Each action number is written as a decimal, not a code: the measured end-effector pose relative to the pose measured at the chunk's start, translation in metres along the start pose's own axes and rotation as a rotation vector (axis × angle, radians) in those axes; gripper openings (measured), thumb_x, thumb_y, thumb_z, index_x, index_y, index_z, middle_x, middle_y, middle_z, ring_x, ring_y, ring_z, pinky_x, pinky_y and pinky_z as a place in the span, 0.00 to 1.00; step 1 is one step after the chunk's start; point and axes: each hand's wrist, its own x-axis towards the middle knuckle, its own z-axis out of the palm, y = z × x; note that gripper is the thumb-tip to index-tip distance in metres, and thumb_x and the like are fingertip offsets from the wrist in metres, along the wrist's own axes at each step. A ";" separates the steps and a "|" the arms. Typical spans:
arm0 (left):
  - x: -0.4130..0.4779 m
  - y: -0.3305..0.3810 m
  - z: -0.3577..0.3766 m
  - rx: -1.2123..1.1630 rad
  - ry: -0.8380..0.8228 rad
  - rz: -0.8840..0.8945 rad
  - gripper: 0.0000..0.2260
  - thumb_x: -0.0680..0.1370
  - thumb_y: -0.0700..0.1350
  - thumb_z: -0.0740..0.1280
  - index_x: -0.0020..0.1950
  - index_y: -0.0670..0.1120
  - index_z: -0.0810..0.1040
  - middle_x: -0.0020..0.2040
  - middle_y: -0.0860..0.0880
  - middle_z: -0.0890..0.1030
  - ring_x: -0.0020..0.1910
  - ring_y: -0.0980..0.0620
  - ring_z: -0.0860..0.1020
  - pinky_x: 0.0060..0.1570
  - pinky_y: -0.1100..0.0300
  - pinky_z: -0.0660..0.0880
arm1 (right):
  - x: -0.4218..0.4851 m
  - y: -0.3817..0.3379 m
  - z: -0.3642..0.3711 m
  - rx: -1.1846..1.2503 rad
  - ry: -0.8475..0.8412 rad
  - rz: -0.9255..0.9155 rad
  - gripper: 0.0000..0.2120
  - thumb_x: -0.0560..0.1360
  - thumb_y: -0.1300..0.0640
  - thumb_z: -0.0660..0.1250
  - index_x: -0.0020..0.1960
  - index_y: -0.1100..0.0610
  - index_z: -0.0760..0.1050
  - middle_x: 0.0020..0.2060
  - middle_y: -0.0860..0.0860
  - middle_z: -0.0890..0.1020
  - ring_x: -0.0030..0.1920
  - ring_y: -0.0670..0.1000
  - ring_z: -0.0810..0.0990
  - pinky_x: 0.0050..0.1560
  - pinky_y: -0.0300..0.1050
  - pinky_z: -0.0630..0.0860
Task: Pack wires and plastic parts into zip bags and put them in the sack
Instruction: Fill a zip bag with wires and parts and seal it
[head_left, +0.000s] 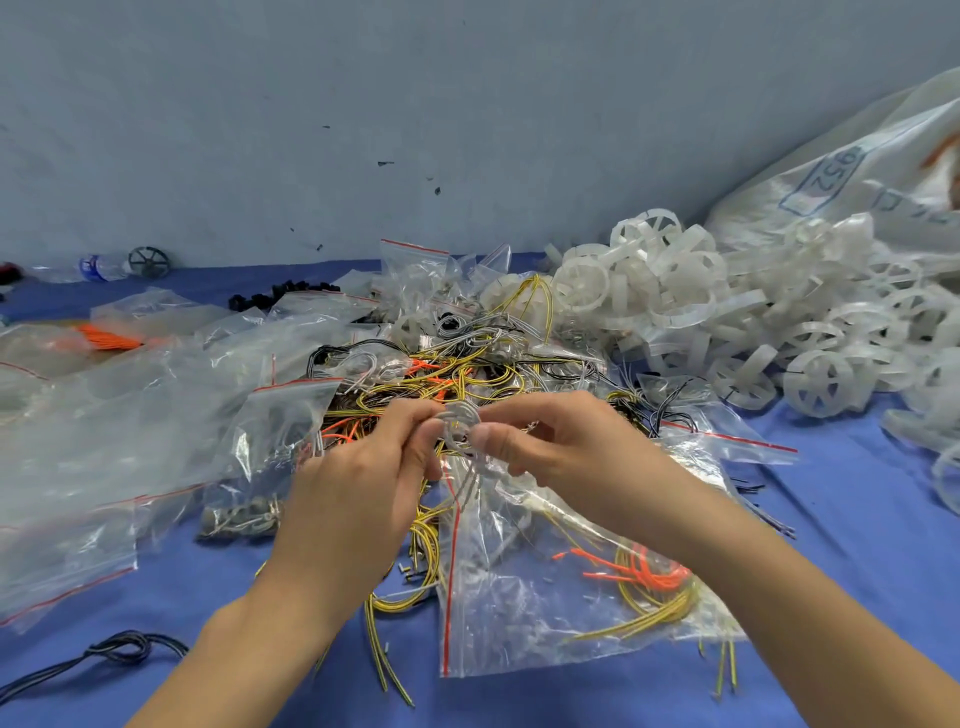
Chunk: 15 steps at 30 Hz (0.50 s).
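My left hand (363, 483) and my right hand (561, 447) meet at the centre, both pinching a small coil of grey wire (460, 423) held above the table. Beneath them lies a clear zip bag (545, 613) with a red seal strip, holding yellow and orange wires. A tangle of yellow, orange, black and grey wires (467, 369) is heaped just beyond my hands. White plastic wheel parts (727, 312) are piled at the right. The white sack (852, 176) lies at the far right against the wall.
Several empty and filled zip bags (130, 415) cover the left of the blue table. A black wire bundle (119, 649) lies near the front left. A grey wheel (149, 261) and a plastic bottle (98, 267) sit at the back left by the wall.
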 end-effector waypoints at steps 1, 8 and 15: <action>-0.001 0.001 0.000 0.046 -0.002 0.037 0.11 0.82 0.58 0.53 0.57 0.57 0.71 0.35 0.60 0.79 0.29 0.56 0.78 0.29 0.49 0.76 | 0.000 0.000 0.003 -0.047 0.016 -0.027 0.13 0.77 0.40 0.65 0.46 0.48 0.81 0.33 0.46 0.80 0.33 0.44 0.75 0.35 0.46 0.73; 0.000 0.007 0.004 -0.318 -0.020 -0.129 0.11 0.84 0.55 0.56 0.58 0.58 0.78 0.43 0.59 0.83 0.42 0.56 0.82 0.40 0.53 0.79 | 0.002 -0.003 0.009 0.258 0.069 0.012 0.07 0.78 0.54 0.68 0.48 0.55 0.84 0.35 0.53 0.84 0.37 0.47 0.83 0.49 0.53 0.81; 0.005 0.009 0.001 -0.863 -0.378 -0.378 0.12 0.79 0.51 0.59 0.50 0.54 0.83 0.40 0.48 0.82 0.34 0.49 0.80 0.36 0.56 0.79 | 0.004 0.001 0.014 0.535 0.102 0.023 0.07 0.78 0.62 0.67 0.48 0.59 0.84 0.37 0.56 0.83 0.38 0.45 0.80 0.48 0.43 0.81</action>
